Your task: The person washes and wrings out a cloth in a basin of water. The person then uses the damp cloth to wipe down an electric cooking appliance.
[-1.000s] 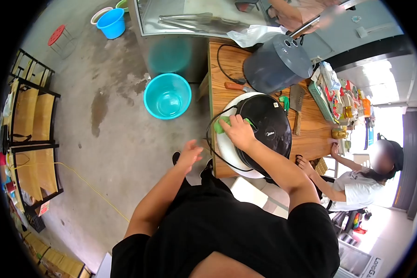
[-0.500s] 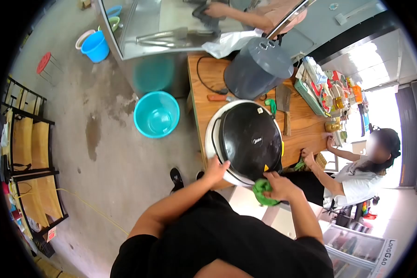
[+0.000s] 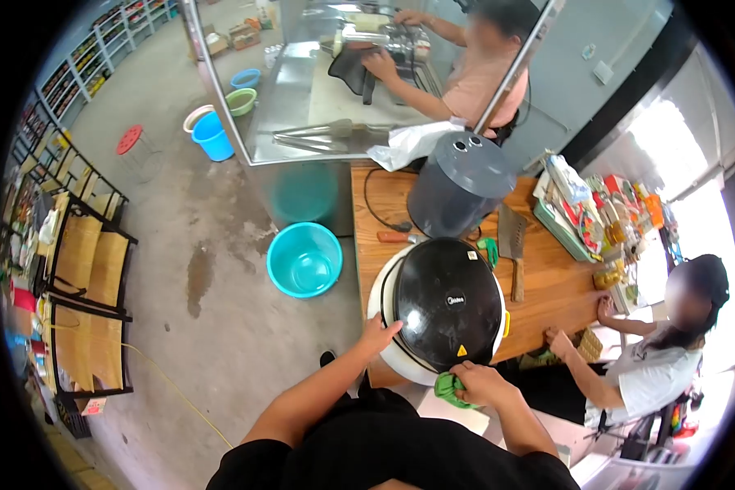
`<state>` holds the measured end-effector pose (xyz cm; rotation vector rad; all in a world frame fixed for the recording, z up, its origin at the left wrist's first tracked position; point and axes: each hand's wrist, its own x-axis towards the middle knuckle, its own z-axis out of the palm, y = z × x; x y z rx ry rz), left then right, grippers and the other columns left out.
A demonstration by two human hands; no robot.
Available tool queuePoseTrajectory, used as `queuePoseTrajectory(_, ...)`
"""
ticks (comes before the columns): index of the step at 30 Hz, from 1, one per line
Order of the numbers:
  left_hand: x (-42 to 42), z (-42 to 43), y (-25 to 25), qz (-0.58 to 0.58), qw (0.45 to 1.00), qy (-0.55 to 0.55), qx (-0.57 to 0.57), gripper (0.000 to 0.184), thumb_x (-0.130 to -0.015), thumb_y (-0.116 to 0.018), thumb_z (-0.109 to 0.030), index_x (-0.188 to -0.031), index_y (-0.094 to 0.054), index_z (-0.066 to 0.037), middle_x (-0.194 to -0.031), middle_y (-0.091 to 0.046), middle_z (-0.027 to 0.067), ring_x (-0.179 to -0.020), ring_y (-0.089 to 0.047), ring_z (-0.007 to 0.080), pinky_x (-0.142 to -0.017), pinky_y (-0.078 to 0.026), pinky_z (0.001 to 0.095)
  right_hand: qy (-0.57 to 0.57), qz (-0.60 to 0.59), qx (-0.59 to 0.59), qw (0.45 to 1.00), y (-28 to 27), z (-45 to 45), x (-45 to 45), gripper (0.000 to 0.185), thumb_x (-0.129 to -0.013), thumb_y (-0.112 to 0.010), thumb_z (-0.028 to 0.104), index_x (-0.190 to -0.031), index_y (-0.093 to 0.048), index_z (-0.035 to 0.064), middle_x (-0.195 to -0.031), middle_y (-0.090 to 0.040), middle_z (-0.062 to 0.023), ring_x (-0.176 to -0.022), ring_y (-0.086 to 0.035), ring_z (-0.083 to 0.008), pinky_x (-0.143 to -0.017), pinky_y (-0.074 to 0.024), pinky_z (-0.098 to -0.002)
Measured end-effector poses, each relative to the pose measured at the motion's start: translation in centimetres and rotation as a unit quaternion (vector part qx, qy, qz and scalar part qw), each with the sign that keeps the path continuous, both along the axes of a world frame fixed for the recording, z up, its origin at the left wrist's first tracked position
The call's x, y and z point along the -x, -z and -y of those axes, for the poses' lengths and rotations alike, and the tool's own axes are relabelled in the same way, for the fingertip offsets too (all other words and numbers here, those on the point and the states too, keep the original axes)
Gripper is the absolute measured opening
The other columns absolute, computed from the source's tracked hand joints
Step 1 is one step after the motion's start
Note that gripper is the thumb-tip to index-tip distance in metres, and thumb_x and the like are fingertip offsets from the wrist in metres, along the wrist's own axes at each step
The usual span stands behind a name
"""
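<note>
A round black electric baking pan (image 3: 449,298) with a closed glossy lid sits on a white round base (image 3: 377,306) at the wooden table's front edge. My left hand (image 3: 377,336) grips the pan's near left rim, its thumb on the lid's edge. At the near right side, my right hand (image 3: 482,384) is closed around a crumpled green cloth (image 3: 452,389), fingers close to the lid's rim. Behind the pan lie a cleaver (image 3: 512,245), a red-handled knife (image 3: 394,237) partly hidden by the lid, and a small green item (image 3: 488,251).
A dark grey lidded bucket (image 3: 457,188) stands at the back of the wooden table (image 3: 543,302). A green basket of bottles and packets (image 3: 567,229) is at right. One person (image 3: 645,367) sits right; another (image 3: 482,77) works behind glass. A turquoise basin (image 3: 305,260) stands left.
The view has tilted upward, so the scene sits lower and more of the background shows. Both hands stay at the baking pan, the right one still with the green cloth.
</note>
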<state>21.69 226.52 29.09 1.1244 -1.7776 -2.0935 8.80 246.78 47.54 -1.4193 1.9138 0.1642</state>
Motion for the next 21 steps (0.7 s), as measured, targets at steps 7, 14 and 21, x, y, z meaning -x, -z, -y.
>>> queuePoseTrajectory(7,-10.3,2.4,1.0,0.075,0.984,-0.066,-0.150,0.065,-0.083,-0.060,-0.035,-0.131,-0.033,-0.001,-0.110,-0.050,0.0082,-0.094,-0.051,0.0169,-0.075,-0.048,0.0347,0.087,0.030,0.194,0.977,2.4,8.6,1.7,0.045,-0.076,-0.061,0.023,-0.118,-0.051,0.0094,-0.106,-0.056,-0.0181,-0.098,-0.055,-0.0357,-0.085,-0.0441,-0.0398)
queuePoseTrajectory(14,-18.2,5.4,-6.9,-0.105,0.941,-0.165,-0.276,0.048,-0.086,-0.060,-0.030,-0.123,-0.042,-0.005,-0.102,-0.054,0.0078,-0.087,-0.054,0.0156,-0.066,-0.049,0.0305,0.031,0.292,0.177,0.939,5.2,19.7,-9.4,0.032,-0.081,-0.061,0.024,-0.108,-0.056,0.0069,-0.096,-0.062,-0.0132,-0.091,-0.059,-0.0233,-0.081,-0.0451,-0.0330)
queuePoseTrajectory(21,-29.7,15.1,-8.1,-0.122,0.987,-0.089,-0.051,0.037,-0.085,-0.062,-0.024,-0.115,-0.049,-0.006,-0.085,-0.059,0.0022,-0.067,-0.057,0.0102,-0.051,-0.047,0.0234,0.110,0.553,0.073,0.823,7.1,31.6,-22.6,0.023,-0.082,-0.060,0.014,-0.104,-0.055,0.0069,-0.089,-0.055,-0.0003,-0.084,-0.051,-0.0077,-0.073,-0.0437,-0.0259)
